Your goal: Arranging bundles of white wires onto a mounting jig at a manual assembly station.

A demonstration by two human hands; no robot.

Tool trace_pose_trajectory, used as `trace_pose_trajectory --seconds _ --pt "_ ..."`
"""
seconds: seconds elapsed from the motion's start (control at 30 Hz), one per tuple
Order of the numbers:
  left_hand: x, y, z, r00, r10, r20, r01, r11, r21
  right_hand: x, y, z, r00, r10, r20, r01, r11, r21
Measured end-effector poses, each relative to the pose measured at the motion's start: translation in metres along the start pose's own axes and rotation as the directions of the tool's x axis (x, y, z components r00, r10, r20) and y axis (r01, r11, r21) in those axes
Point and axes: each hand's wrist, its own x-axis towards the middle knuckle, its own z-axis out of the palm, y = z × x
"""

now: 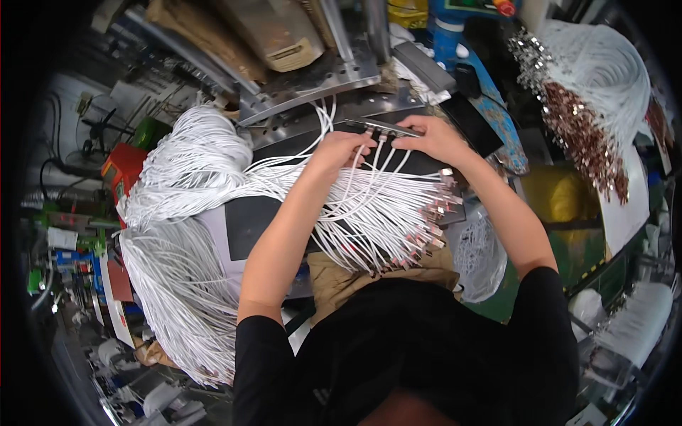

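Observation:
A narrow metal bar (383,127) lies in front of me, with several white cables (380,153) running down from its near side by their plug ends. My left hand (344,150) has its fingers closed in a pinch on a white cable close to the bar's left part. At the bar's right end, my right hand (439,140) grips it, index finger above and thumb below near a plug. Under both hands a thick bundle of white cables (376,213) fans out to the right, its metal connectors (437,206) towards me. The exact plug fit is too small to make out.
Large white cable bundles (188,153) pile up at left, and one hangs down (181,291). Behind the bar stands a perforated metal fixture (305,89). A clear plastic bag (479,255) is by my right arm. More coiled cables (604,71) lie far right.

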Motion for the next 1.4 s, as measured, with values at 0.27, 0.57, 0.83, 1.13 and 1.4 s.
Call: trace_pose_trajectory --seconds 0.27,0.57,0.83,1.13,1.4 --pt "0.013 -0.017 0.018 0.991 0.099 0.091 -0.096 0.995 -0.035 -0.019 0.001 -0.002 0.997 -0.081 0.018 0.08 0.996 0.037" --pt "-0.017 0.005 -0.01 0.856 0.514 -0.056 -0.269 0.536 0.8 0.006 -0.022 -0.004 0.973 -0.208 -0.102 0.102 0.78 -0.618" --pt "0.035 0.015 -0.07 0.983 0.074 -0.168 -0.136 0.907 -0.398 0.135 -0.007 0.013 0.642 -0.739 -0.206 0.281 0.476 -0.833" --pt "0.004 -0.001 -0.046 0.974 0.204 -0.104 -0.194 0.977 0.092 0.302 0.033 -0.013 0.511 -0.857 -0.059 0.372 0.283 -0.884" --pt "-0.138 0.049 -0.123 0.533 0.795 -0.289 -0.737 0.604 0.303 0.311 0.038 -0.031 0.511 -0.855 -0.089 0.502 0.381 -0.776"
